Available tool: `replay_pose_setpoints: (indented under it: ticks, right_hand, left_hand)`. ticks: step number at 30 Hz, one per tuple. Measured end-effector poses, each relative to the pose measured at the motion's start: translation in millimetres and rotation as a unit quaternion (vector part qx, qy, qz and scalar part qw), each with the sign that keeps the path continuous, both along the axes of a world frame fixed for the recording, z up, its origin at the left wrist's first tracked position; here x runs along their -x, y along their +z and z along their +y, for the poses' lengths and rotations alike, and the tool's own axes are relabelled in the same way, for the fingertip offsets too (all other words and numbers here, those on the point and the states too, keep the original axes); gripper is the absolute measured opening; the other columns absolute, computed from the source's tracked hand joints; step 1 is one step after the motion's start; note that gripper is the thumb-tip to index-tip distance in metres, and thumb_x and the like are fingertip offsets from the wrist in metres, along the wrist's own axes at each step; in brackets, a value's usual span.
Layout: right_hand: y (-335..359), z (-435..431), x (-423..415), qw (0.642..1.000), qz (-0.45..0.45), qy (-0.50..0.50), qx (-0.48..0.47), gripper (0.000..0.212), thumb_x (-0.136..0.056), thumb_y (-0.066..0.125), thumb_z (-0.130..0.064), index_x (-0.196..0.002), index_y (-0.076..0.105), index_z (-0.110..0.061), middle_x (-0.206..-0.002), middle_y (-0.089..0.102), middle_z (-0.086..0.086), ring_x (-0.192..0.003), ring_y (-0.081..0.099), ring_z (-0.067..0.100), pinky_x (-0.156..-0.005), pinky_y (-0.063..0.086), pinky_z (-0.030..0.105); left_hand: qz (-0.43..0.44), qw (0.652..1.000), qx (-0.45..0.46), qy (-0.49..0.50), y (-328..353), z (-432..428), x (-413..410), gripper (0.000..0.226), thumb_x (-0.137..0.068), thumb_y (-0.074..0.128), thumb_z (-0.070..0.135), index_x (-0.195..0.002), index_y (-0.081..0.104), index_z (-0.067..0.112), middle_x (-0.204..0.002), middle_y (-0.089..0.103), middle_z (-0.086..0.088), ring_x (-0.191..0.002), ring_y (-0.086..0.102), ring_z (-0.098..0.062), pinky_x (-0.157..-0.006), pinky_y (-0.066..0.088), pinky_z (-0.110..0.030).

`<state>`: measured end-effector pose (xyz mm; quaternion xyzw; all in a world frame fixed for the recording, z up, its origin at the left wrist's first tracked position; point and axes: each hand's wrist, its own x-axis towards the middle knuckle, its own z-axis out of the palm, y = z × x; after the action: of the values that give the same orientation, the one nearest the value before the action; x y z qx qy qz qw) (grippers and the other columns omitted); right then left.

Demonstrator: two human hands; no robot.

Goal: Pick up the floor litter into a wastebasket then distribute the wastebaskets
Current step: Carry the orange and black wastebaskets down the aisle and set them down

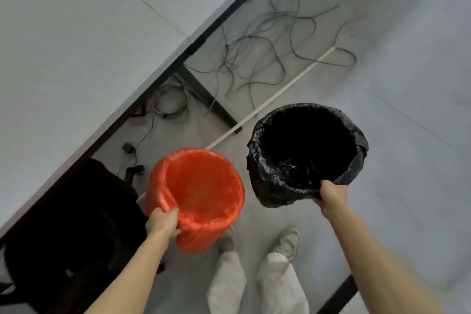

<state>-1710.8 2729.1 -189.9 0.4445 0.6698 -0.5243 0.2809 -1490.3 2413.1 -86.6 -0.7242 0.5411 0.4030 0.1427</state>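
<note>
We find the left hand (163, 223) closed on the near rim of the orange bin (196, 196), held clear of the floor. Just right of it, the right hand (331, 197) grips the near rim of the black bin (305, 153), also lifted. A pale pole (270, 98) and loose cables (254, 58) lie beyond both hands. We judge distribution is in hand: keep each bin level, carry them apart, and step wide of the cables. No litter is discernible. The black bin's interior is too dark to read; the dark chair (71, 232), left of the left hand, is indistinct.
</note>
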Motion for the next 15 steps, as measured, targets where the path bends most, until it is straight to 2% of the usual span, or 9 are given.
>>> replay_pose_setpoints:
  ticks: [6,9,12,15]
  right_hand:
    - [-114,-53,30,0.999,0.005,-0.032,0.033,0.058,-0.088,0.049,0.003,-0.143,0.04,-0.012,-0.138,0.055,0.018,-0.112,0.063,0.037,-0.052,0.06,0.034]
    - [-143,-72,38,0.996,0.016,-0.065,0.05,0.055,-0.088,0.047,0.007,-0.141,0.042,-0.01,-0.136,0.057,0.018,-0.107,0.065,0.035,-0.058,0.061,0.039]
    - [-151,-81,37,0.998,-0.006,-0.042,0.057,0.042,-0.095,0.048,0.004,-0.137,0.045,0.0,-0.126,0.059,0.019,-0.085,0.066,0.026,-0.048,0.06,0.035]
    - [-146,-86,35,0.998,-0.04,0.0,0.054,0.031,-0.101,0.048,-0.005,-0.131,0.048,0.002,-0.121,0.059,0.018,-0.079,0.066,0.025,-0.046,0.06,0.033]
  left_hand:
    - [-0.007,0.999,0.0,0.044,-108,-19,9,0.038,-0.095,0.057,0.013,-0.128,0.05,-0.002,-0.119,0.06,-0.022,-0.081,0.064,-0.03,-0.07,0.06,-0.043]
    - [-0.006,0.999,-0.011,0.051,-131,-27,9,0.04,-0.096,0.056,0.013,-0.132,0.046,0.0,-0.123,0.058,-0.022,-0.092,0.063,-0.033,-0.073,0.06,-0.045]
    - [-0.012,0.999,-0.017,0.046,-137,-34,8,0.043,-0.095,0.057,0.014,-0.135,0.046,0.002,-0.125,0.057,-0.02,-0.103,0.063,-0.036,-0.076,0.06,-0.048]
    - [-0.018,0.999,-0.015,0.043,-134,-35,3,0.045,-0.094,0.059,0.016,-0.134,0.047,0.001,-0.127,0.057,-0.02,-0.105,0.063,-0.038,-0.073,0.061,-0.05]
